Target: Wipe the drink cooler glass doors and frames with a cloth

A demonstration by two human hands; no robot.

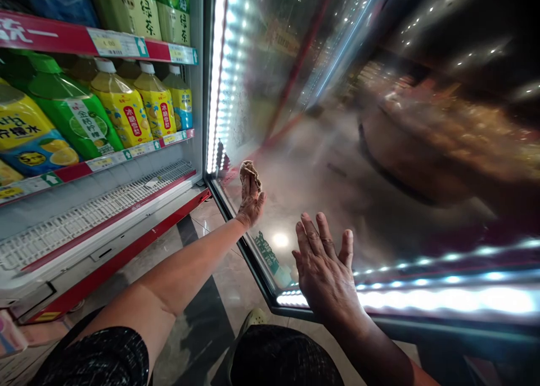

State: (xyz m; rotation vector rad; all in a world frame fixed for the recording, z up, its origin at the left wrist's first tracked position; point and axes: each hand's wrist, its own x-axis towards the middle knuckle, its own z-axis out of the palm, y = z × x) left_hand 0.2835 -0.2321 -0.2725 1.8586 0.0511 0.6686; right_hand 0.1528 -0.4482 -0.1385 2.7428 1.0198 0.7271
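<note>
"What writing can you read?"

"On the red strip (pixel 67 35) along the cooler's (pixel 122 251) upper shelf I read 统一, its first character clipped at the left edge. Two green bottles (pixel 115 6) above say 绿茶, tops cut off. Below, two yellow bottles (pixel 115 104) carry red labels too small for me to make out; the price tags (pixel 110 41) are blurred."

"And the hands?"

"The left hand (pixel 252 206) reaches to the glass door (pixel 291 183), fingers stretched out over a cloth (pixel 248 166) — tan, crumpled, ragged at the rim — near the door's lower edge, toward the cooler. The right hand (pixel 324 268) is open, fingers spread, palm toward the glass; I can't tell whether it touches."

"Materials?"

"The door is flat, clear glass in a dark frame, edged with bright dotted lights (pixel 422 299). Beneath the bottles sits a white wire rack (pixel 97 217). The floor (pixel 162 251) is glossy tile, crossed by a dark band."

"What's hard to see?"

"Through the glass, everything smears into brown and gold; I can't separate reflections from what stands behind. The left palm is hidden."
</note>
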